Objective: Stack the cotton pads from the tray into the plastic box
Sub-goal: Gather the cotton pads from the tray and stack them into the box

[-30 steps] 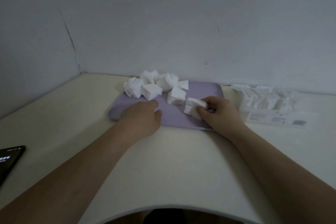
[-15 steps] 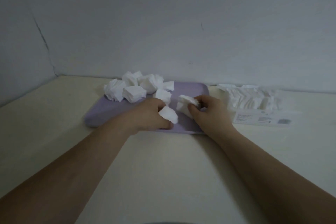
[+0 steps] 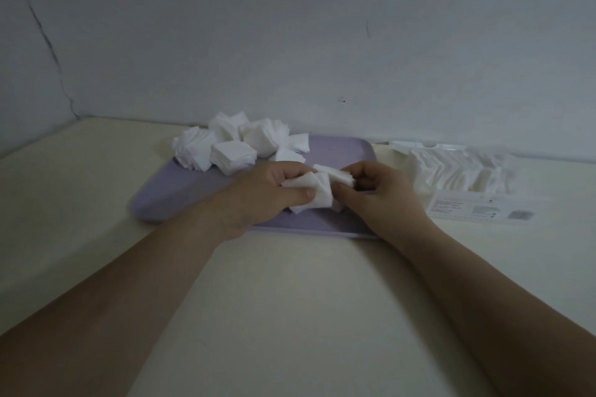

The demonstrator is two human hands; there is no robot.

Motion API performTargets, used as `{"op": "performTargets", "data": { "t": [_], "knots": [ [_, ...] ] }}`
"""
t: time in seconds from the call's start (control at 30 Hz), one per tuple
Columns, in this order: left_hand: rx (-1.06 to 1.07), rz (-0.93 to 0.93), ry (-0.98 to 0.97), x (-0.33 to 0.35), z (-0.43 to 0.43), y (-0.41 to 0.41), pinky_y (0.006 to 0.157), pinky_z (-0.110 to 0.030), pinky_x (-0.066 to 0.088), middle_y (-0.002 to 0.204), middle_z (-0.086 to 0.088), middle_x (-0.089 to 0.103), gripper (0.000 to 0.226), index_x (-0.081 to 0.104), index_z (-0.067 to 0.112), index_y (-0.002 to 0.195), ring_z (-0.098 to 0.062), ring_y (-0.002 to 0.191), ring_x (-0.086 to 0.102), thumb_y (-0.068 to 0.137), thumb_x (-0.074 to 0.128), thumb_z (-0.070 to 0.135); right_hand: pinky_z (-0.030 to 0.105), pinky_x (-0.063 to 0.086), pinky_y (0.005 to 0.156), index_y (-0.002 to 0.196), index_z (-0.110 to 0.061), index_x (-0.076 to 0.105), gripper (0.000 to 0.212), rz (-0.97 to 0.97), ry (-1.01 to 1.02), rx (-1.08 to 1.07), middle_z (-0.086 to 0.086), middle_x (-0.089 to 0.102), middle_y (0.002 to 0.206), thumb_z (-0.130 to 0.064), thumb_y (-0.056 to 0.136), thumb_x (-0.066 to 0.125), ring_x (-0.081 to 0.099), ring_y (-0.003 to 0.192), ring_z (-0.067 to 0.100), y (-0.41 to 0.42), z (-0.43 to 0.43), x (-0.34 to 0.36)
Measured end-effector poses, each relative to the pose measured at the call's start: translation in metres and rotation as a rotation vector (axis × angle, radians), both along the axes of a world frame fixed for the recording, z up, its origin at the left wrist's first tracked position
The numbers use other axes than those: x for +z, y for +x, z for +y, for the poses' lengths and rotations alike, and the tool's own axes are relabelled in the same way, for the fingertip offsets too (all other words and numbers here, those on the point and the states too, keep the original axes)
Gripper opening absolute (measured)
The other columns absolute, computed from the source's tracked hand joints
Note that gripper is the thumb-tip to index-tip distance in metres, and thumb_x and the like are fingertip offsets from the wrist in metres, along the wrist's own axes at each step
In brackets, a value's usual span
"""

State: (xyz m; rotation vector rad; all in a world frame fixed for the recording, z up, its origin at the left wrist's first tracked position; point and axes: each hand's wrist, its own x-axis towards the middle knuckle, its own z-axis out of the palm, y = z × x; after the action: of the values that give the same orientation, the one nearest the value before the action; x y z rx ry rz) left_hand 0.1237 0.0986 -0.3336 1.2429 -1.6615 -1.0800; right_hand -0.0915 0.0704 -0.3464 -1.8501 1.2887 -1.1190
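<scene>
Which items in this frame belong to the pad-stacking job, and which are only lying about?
Job: left hand, right hand, held cotton pads, pad piles, purple tray, plastic box.
Not part of it: table, cracked wall, which are surroundings only.

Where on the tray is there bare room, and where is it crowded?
Bare: the tray at its far right corner, between the pad piles and the plastic box, and its near left strip. Crowded: far left, under the piles; middle, where left hand and right hand grip pads.
</scene>
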Motion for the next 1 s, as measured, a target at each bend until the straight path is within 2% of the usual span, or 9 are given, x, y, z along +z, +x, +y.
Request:
{"op": "performTargets", "data": {
  "t": [0.1,0.23,0.4,0.5,0.6,0.7,0.83,0.9,1.0],
  "knots": [
    [-0.020,-0.054,-0.021,-0.001,0.002,-0.002,0.081,-0.035,0.054,0.105,-0.006,0.076,0.022,0.073,0.027,0.104,-0.013,0.088,0.066,0.089,0.078,0.012,0.023,0.056,0.077,0.088,-0.021,0.076,0.004,-0.040,0.063,0.094,-0.008,0.079,0.084,-0.019,0.086,0.078,0.073,0.078,0.007,-0.002,0.000,0.000],
    [0.091,-0.037,-0.047,-0.003,0.002,-0.007,0.068,-0.033,0.053,0.092,-0.011,0.076,0.025,0.069,0.014,0.096,-0.011,0.074,0.064,0.078,0.087,0.012,0.037,0.060,0.091,0.095,-0.021,0.078,0.008,-0.010,0.054,0.139,-0.009,0.080,0.090,-0.017,0.090,0.075,0.075,0.088,0.009,-0.001,-0.002,-0.001],
    [0.161,-0.059,-0.072,-0.007,-0.003,-0.009,0.068,-0.028,0.050,0.081,-0.002,0.076,0.024,0.071,0.015,0.093,-0.007,0.070,0.062,0.077,0.088,0.013,0.049,0.056,0.100,0.099,-0.018,0.079,0.025,-0.128,0.151,0.217,0.001,0.081,0.096,-0.012,0.075,0.075,0.075,0.096,0.023,-0.002,-0.001,0.001],
    [0.196,-0.033,-0.092,-0.007,-0.003,-0.011,0.072,-0.028,0.054,0.082,0.007,0.076,0.027,0.071,0.017,0.093,-0.006,0.073,0.066,0.075,0.089,0.013,0.044,0.056,0.099,0.101,-0.017,0.078,0.021,-0.126,0.139,0.248,0.002,0.081,0.097,-0.012,0.081,0.082,0.075,0.096,0.019,-0.004,0.000,0.002],
    [0.269,0.030,-0.094,-0.008,-0.004,-0.011,0.079,-0.033,0.060,0.090,-0.002,0.076,0.032,0.069,0.019,0.093,-0.011,0.078,0.068,0.071,0.092,0.012,0.034,0.059,0.087,0.097,-0.016,0.078,0.009,-0.102,0.072,0.174,-0.001,0.081,0.089,-0.019,0.088,0.079,0.076,0.084,0.013,-0.001,-0.001,-0.001],
    [0.337,0.079,-0.087,-0.007,-0.005,-0.008,0.068,-0.027,0.059,0.087,-0.013,0.073,0.022,0.070,0.012,0.092,-0.013,0.071,0.065,0.078,0.087,0.010,0.032,0.058,0.081,0.089,-0.017,0.078,0.002,-0.168,0.083,0.117,-0.001,0.080,0.083,-0.016,0.088,0.079,0.073,0.075,0.010,0.000,-0.002,-0.002],
    [0.328,0.110,-0.076,-0.003,-0.002,-0.007,0.057,-0.014,0.048,0.074,-0.010,0.073,0.013,0.071,0.002,0.091,-0.006,0.058,0.063,0.085,0.081,0.007,0.028,0.056,0.078,0.084,-0.019,0.078,0.006,-0.204,0.076,0.080,-0.003,0.080,0.080,-0.015,0.087,0.079,0.072,0.073,0.008,-0.001,-0.001,-0.001],
    [0.346,0.115,-0.070,-0.001,-0.001,-0.007,0.054,-0.016,0.045,0.073,-0.009,0.073,0.011,0.070,0.005,0.087,-0.004,0.055,0.060,0.085,0.080,0.007,0.026,0.055,0.075,0.082,-0.020,0.077,0.008,-0.233,0.048,0.039,-0.005,0.079,0.079,-0.015,0.088,0.078,0.071,0.073,0.007,-0.001,-0.001,-0.001],
    [0.350,0.185,-0.007,0.003,0.000,-0.004,0.048,-0.025,0.039,0.069,-0.012,0.073,0.013,0.065,0.009,0.088,-0.013,0.051,0.056,0.088,0.077,0.009,0.023,0.053,0.071,0.086,-0.022,0.076,0.005,-0.178,-0.038,-0.109,-0.006,0.078,0.078,-0.020,0.091,0.074,0.072,0.074,0.007,-0.002,-0.005,-0.003]
  ]
}}
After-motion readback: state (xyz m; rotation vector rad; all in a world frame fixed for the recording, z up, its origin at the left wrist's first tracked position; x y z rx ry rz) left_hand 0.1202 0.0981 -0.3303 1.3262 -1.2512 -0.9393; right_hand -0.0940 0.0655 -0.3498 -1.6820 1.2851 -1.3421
